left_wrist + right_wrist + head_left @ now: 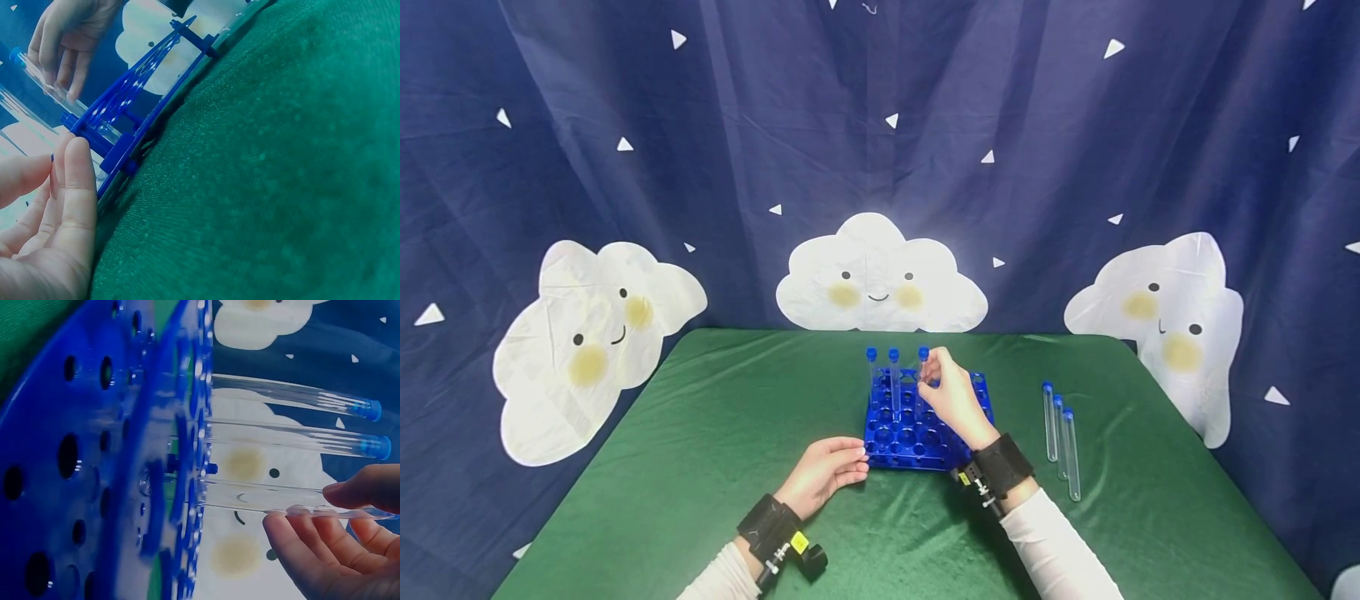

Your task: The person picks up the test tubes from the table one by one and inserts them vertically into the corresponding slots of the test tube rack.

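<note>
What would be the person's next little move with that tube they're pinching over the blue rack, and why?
Probably let go of it. The right hand pinches the third tube, which already passes through the blue rack and stands upright beside two seated tubes. The left hand steadies the rack's near corner. Three more tubes lie on the green cloth to the right, likely next.

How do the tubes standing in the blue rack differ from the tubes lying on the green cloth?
The tubes in the rack stand upright in the blue rack; the tubes on the cloth lie flat on the green cloth, right of the rack. The right hand pinches one racked tube, while no hand touches the lying tubes. The left hand touches the rack's edge. Both groups hold three clear, blue-capped tubes.
</note>
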Action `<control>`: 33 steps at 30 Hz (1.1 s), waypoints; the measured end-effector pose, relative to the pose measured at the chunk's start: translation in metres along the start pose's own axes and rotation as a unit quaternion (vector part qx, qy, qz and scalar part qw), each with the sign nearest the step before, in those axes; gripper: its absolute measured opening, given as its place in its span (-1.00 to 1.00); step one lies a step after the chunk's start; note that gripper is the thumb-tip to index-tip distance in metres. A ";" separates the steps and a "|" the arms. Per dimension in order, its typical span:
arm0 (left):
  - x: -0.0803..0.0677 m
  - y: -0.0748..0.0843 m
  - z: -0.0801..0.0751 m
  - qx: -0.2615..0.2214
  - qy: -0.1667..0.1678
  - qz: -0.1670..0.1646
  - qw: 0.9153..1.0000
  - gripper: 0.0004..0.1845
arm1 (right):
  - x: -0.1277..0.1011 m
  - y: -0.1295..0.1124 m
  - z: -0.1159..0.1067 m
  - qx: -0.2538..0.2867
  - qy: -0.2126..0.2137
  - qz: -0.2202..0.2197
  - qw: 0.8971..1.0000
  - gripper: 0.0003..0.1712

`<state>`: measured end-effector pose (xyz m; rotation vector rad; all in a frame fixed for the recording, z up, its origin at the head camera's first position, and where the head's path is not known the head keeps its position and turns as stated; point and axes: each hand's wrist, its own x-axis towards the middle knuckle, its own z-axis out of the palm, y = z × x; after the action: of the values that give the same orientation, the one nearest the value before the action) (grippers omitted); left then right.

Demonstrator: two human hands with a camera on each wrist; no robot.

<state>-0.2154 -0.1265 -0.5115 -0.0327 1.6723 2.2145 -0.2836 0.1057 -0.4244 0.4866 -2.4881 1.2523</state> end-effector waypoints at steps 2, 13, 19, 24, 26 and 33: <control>0.000 0.000 0.000 -0.001 0.000 0.000 1.000 -0.58 | -0.001 0.000 0.001 -0.003 -0.004 0.002 1.000 -0.64; 0.001 -0.001 0.000 0.000 0.003 -0.002 1.000 -0.59 | -0.001 0.000 0.002 -0.007 -0.018 0.017 1.000 -0.63; 0.001 -0.001 0.000 -0.002 0.003 -0.002 1.000 -0.58 | -0.002 0.000 0.003 0.000 -0.016 0.008 1.000 -0.61; 0.000 0.000 0.000 -0.001 0.002 -0.002 1.000 -0.58 | -0.004 -0.002 -0.002 -0.003 -0.017 0.005 1.000 -0.60; 0.000 0.000 0.000 0.000 0.002 -0.001 1.000 -0.59 | -0.005 -0.003 -0.007 -0.005 -0.016 0.007 1.000 -0.60; 0.002 -0.001 -0.002 0.002 0.002 -0.002 1.000 -0.60 | -0.004 0.001 -0.030 -0.012 -0.008 0.025 1.000 -0.58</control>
<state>-0.2171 -0.1275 -0.5132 -0.0395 1.6783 2.2090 -0.2765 0.1316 -0.4096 0.4339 -2.5404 1.2388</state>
